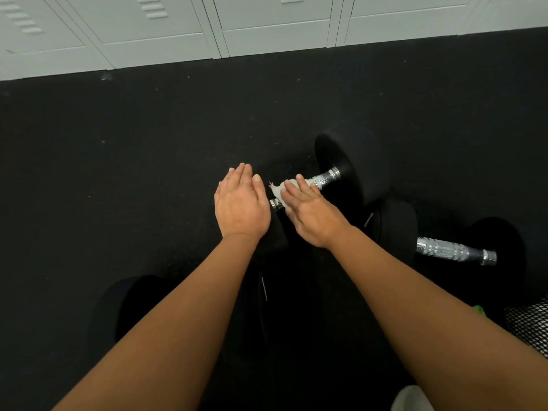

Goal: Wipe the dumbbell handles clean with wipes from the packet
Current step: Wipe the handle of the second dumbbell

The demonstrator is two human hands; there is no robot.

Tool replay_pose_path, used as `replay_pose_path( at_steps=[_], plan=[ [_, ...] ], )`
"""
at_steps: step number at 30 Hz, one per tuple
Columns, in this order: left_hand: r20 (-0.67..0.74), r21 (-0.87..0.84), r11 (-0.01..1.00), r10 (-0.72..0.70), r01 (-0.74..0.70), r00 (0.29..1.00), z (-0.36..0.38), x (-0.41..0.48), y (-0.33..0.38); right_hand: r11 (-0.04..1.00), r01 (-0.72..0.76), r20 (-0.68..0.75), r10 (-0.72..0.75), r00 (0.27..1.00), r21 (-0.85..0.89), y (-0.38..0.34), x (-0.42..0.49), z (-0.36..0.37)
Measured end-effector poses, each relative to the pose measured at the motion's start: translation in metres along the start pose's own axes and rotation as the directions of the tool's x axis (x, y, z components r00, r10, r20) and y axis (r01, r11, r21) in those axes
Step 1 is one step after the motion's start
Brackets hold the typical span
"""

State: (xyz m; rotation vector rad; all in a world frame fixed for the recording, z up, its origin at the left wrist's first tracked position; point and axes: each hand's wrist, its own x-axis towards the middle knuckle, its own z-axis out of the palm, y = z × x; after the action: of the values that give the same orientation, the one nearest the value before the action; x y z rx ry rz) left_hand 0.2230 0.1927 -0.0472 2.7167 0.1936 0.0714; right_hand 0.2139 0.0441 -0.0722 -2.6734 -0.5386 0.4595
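A black dumbbell (351, 161) lies on the dark floor, its chrome handle (326, 177) running from the far head down towards me. My right hand (311, 216) rests on that handle with a white wipe (280, 188) pressed under its fingers. My left hand (241, 203) lies flat over the near head of the same dumbbell, fingers together, holding nothing. A second dumbbell with a bare chrome handle (453, 251) lies to the right. A third black dumbbell head (130, 310) shows under my left forearm. The packet of wipes is not clearly in view.
Grey lockers (267, 25) stand along the far edge of the black rubber floor (118, 158). A black mesh item (530, 324) with something green (479, 310) beside it sits at the right edge. A pale object (410, 400) shows at the bottom.
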Motion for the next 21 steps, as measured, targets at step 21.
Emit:
replay_pose_path(
  at_steps=[21],
  plan=[
    [0.017,0.039,0.999,0.011,-0.012,1.0,0.0,-0.001,-0.001,0.998,0.066,0.034,-0.067,0.997,0.015,-0.002,0.021,-0.003]
  ],
)
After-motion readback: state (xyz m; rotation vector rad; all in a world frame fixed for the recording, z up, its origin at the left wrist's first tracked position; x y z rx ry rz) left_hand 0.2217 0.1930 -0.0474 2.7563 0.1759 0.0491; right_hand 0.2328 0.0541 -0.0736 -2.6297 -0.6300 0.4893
